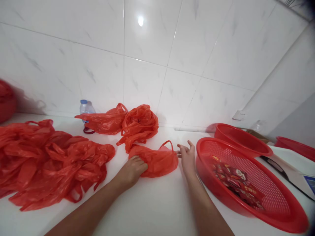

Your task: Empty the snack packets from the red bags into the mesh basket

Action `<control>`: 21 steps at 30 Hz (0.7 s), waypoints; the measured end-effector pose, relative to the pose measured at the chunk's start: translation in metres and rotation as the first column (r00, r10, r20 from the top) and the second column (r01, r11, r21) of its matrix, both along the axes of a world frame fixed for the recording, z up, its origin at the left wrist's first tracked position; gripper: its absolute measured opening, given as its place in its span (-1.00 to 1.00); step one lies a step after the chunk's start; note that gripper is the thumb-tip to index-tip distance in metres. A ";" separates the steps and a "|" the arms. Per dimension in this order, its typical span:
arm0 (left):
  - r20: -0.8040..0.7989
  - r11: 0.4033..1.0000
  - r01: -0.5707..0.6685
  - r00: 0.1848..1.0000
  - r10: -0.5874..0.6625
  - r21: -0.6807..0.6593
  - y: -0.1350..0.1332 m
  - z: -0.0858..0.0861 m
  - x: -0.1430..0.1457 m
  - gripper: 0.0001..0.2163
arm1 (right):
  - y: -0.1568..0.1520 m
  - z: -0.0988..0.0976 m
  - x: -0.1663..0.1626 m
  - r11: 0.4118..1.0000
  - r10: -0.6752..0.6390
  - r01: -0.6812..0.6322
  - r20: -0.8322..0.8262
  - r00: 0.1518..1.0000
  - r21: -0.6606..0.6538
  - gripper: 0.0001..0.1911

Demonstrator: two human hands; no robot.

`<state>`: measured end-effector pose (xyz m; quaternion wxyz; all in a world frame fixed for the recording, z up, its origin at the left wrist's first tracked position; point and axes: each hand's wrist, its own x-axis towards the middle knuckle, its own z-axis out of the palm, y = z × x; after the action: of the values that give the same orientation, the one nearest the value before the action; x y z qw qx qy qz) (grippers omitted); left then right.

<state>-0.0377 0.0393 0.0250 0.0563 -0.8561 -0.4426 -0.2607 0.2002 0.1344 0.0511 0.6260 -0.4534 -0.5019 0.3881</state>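
Observation:
A red plastic bag lies across the white table in front of me, one handle loop standing up at its far side. My left hand has its fingers closed on the bag's left end. At the other end, my right hand is open with fingers spread, its fingertips beside the bag's right edge; whether they touch it is unclear. Right of that hand, a red plastic sieve basket holds several small red and brown wrapped packets.
A large heap of red bags covers the table's left. More crumpled bags lie against the tiled wall by a blue-capped bottle. Behind the sieve stand another red basket and a white device with a dark handle.

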 end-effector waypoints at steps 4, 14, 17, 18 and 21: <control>0.031 0.999 0.026 0.999 -0.027 0.041 -0.001 0.000 -0.001 -0.76 | -0.031 0.006 -0.030 0.932 -0.142 -0.063 0.521 0.841 0.356 -0.85; -0.107 0.998 0.063 0.992 -0.066 -0.030 -0.013 0.008 0.003 -0.73 | -0.008 -0.011 -0.022 0.983 0.181 -0.081 0.933 0.312 -0.163 -0.80; -0.134 0.994 -0.017 0.991 0.003 -0.104 -0.018 0.019 -0.003 -0.74 | 0.001 -0.013 -0.008 0.976 0.215 -0.082 0.921 0.324 -0.199 -0.80; -0.118 0.993 -0.040 0.993 0.027 -0.108 -0.019 0.023 -0.005 -0.76 | 0.002 -0.014 -0.006 0.974 0.226 -0.100 0.917 0.328 -0.204 -0.81; -0.017 0.995 -0.054 0.998 0.053 -0.079 -0.022 0.028 -0.008 -0.86 | 0.001 -0.014 -0.004 0.973 0.227 -0.115 0.918 0.326 -0.200 -0.76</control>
<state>-0.0456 0.0177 0.0531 0.0326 -0.8474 -0.4751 -0.2349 0.1959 0.1353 0.0371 0.1589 -0.5681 -0.7939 0.1471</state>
